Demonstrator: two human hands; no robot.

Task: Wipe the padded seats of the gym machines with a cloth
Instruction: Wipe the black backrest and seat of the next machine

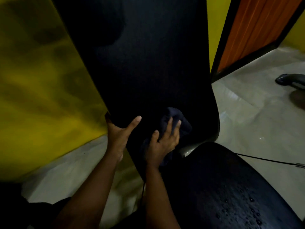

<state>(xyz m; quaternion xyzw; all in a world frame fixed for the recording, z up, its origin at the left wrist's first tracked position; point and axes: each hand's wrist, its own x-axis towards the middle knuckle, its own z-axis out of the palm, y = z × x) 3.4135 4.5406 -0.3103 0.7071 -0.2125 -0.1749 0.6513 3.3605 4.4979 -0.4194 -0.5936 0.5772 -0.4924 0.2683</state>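
Head view: a tall black padded backrest [148,63] fills the middle of the frame from the top edge down to the lower centre, tilted slightly with its rounded bottom end toward the camera. A yellow wall [41,88] takes up the left side behind it. In the lower right lies a black seat pad [222,187], its surface dotted with water droplets, close under the backrest's bottom end. A pale, glossy floor [247,113] spreads across the right and shows again at lower left. In the upper right stands an orange panel [257,30] in a black frame. The left hand [118,138] grips the backrest's left edge low down, thumb stretched across the front face and fingers wrapped out of sight behind the pad. The right hand [162,142] sits just beside it, fingers spread and bent over a bunched dark blue cloth [179,119] – clamped on it and pressing it against the lower part of the backrest. A dark curved object [290,80] rests on the floor at the right edge – too blurred to name. A thin black cable [264,160] runs across the floor above the seat pad.
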